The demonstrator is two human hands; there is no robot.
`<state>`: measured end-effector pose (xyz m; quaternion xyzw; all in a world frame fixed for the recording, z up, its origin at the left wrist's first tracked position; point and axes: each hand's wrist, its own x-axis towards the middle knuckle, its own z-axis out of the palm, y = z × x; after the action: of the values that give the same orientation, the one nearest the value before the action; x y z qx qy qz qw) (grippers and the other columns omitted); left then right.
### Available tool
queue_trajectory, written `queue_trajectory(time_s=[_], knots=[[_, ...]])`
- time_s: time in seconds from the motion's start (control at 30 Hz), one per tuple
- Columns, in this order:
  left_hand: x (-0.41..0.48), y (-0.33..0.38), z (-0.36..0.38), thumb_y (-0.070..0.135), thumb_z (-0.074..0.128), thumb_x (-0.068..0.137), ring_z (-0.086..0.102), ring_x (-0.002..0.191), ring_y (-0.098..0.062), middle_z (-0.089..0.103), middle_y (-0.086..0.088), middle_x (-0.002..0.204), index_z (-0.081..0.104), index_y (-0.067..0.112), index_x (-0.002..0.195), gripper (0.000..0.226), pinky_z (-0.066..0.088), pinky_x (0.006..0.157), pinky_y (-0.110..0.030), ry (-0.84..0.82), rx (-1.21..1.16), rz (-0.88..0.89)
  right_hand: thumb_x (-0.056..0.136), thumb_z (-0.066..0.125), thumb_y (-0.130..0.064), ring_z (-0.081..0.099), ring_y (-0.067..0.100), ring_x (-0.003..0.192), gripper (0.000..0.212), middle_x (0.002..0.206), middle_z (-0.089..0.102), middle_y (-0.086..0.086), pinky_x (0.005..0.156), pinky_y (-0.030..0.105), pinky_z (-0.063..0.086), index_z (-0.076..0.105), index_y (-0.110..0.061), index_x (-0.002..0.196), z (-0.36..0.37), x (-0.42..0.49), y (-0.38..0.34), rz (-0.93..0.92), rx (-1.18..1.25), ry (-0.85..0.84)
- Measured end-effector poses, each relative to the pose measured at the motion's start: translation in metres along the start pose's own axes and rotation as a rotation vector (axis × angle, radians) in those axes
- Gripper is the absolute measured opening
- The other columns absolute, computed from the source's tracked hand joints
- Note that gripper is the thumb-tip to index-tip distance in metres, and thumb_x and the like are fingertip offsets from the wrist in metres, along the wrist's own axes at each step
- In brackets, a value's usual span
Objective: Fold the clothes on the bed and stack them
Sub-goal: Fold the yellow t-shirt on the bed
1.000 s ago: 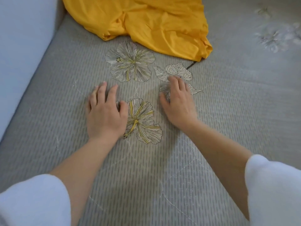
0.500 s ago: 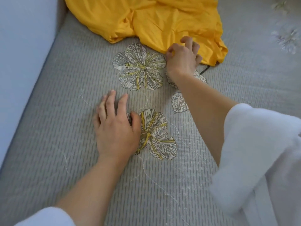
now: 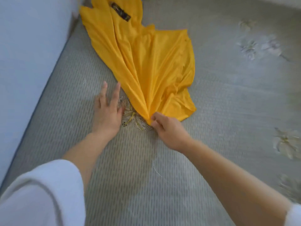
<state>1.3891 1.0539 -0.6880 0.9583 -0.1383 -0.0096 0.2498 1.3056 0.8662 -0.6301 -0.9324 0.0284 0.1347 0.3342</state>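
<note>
A bunched edge of the yellow garment (image 3: 146, 62), spread on the grey bed (image 3: 211, 111), was pinched by the right hand (image 3: 167, 129). The left hand (image 3: 106, 113) was laid flat beside it, fingers straight.

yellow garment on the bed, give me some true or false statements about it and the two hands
1. The right hand pinches a bunched edge of the yellow garment. True.
2. The left hand grips the garment too. False: it lies flat on the bed cover beside the garment and holds nothing.
3. The garment is folded into a neat square. False: it lies unfolded, with its creases gathered toward the right hand's pinch.
4. A dark label shows near the garment's far end. True.
</note>
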Motion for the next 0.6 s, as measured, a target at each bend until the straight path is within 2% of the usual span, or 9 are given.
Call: queue_trajectory(time_s=[0.1,0.17,0.23,0.3,0.37,0.43,0.5,0.53,0.6], knots=[[-0.039,0.013,-0.011,0.020,0.052,0.093,-0.002,0.145,-0.036,-0.011,-0.010,0.159,0.007,0.041,0.150,0.076,0.012,0.113,-0.056,-0.072,0.231,0.080,0.097,0.046,-0.015,0.044,0.015,0.065,0.009,0.068,0.046,-0.005,0.059,0.029,0.036,0.055,-0.018,0.097,-0.009,-0.054,-0.007,0.201,0.145,-0.293],[-0.058,0.022,-0.021,0.026,0.051,0.093,-0.014,0.146,-0.030,-0.012,-0.003,0.160,0.028,0.039,0.147,0.060,0.004,0.115,-0.053,-0.255,0.385,0.160,0.095,0.050,-0.013,0.044,0.013,0.070,0.009,0.076,0.048,-0.002,0.054,0.020,0.034,0.055,-0.021,0.093,-0.021,-0.087,-0.012,0.297,0.175,-0.458],[-0.079,0.038,-0.031,0.029,0.049,0.093,-0.013,0.146,-0.026,0.005,0.000,0.161,0.039,0.034,0.140,0.048,-0.002,0.116,-0.051,-0.437,0.487,0.260,0.093,0.051,-0.012,0.045,0.011,0.074,0.015,0.082,0.050,-0.004,0.056,0.016,0.035,0.058,-0.023,0.087,-0.039,-0.120,-0.018,0.379,0.188,-0.539],[-0.114,0.063,-0.040,0.023,0.045,0.093,0.019,0.144,-0.025,0.040,-0.004,0.146,0.039,0.024,0.136,0.043,0.005,0.116,-0.048,-0.523,0.487,0.287,0.092,0.054,-0.013,0.050,0.007,0.074,0.016,0.083,0.054,-0.007,0.062,0.019,0.040,0.062,-0.024,0.082,-0.059,-0.153,-0.020,0.466,0.332,-0.549],[-0.153,0.091,-0.050,0.019,0.040,0.095,0.052,0.118,-0.031,0.060,-0.010,0.120,0.037,0.016,0.129,0.034,0.032,0.100,-0.044,-0.543,0.375,0.155,0.085,0.067,-0.028,0.059,0.008,0.087,0.005,0.091,0.063,-0.009,0.077,0.025,0.046,0.069,-0.023,0.086,-0.083,-0.186,-0.019,0.579,0.484,-0.528],[-0.187,0.121,-0.056,0.024,0.036,0.098,0.059,0.101,-0.037,0.064,-0.018,0.109,0.041,0.012,0.119,0.025,0.039,0.072,-0.041,-0.561,0.158,-0.019,0.076,0.075,-0.033,0.059,0.012,0.090,0.013,0.088,0.063,-0.010,0.081,0.029,0.046,0.069,-0.024,0.084,-0.105,-0.218,-0.011,0.605,0.306,-0.527],[-0.218,0.153,-0.053,0.028,0.036,0.099,0.058,0.103,-0.039,0.062,-0.021,0.111,0.048,0.009,0.111,0.025,0.042,0.074,-0.041,-0.672,-0.011,-0.091,0.078,0.068,-0.021,0.058,0.021,0.081,0.007,0.075,0.056,-0.003,0.067,0.029,0.042,0.064,-0.016,0.074,-0.120,-0.246,0.002,0.557,-0.138,-0.500],[-0.233,0.172,-0.051,0.028,0.037,0.099,0.057,0.105,-0.038,0.061,-0.020,0.112,0.051,0.008,0.108,0.026,0.043,0.078,-0.041,-0.747,-0.088,-0.088,0.079,0.061,-0.016,0.060,0.025,0.082,0.007,0.075,0.056,0.002,0.064,0.030,0.041,0.060,-0.016,0.072,-0.126,-0.259,0.008,0.549,-0.363,-0.409],[-0.266,0.215,-0.049,0.030,0.040,0.100,0.056,0.104,-0.035,0.062,-0.018,0.111,0.055,0.007,0.101,0.027,0.040,0.078,-0.038,-0.851,-0.243,-0.067,0.083,0.054,-0.013,0.062,0.034,0.090,0.007,0.088,0.063,0.010,0.066,0.033,0.041,0.059,-0.017,0.085,-0.139,-0.286,0.022,0.567,-0.584,-0.073]])
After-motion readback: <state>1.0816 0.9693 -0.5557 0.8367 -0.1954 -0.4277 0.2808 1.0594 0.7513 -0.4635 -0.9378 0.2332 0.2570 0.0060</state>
